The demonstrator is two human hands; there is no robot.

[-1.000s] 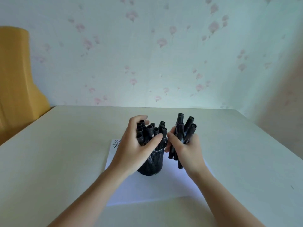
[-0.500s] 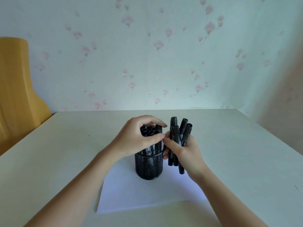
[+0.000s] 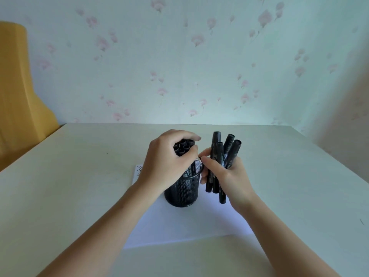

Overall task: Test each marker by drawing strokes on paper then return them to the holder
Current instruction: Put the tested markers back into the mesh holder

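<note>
head view, looking down over a pale cream surface (image 3: 69, 186) set against a wall. wallpaper (image 3: 179, 66) is pale blue-green with scattered pink flower prints. a mustard-yellow shape (image 3: 18, 100), possibly a chair back, stands off the surface's left far corner. a few small dark specks mark the surface top.

a white sheet of paper (image 3: 179, 226) lies flat at centre; black zigzag strokes (image 3: 139, 169) show near its far left corner. a black mesh holder (image 3: 182, 193) stands upright on the sheet.

left hand (image 3: 167, 164) curls over the holder's mouth, fingers wrapped around a cluster of black markers (image 3: 183, 147) that sit in it, caps up. right hand (image 3: 225, 174) is just beside the holder on its right, gripping a bundle of four black markers (image 3: 218, 156) roughly upright, lower ends hanging clear above the paper. right thumb lies close to the holder's rim and the left hand; contact cannot be told. both forearms bare.
</note>
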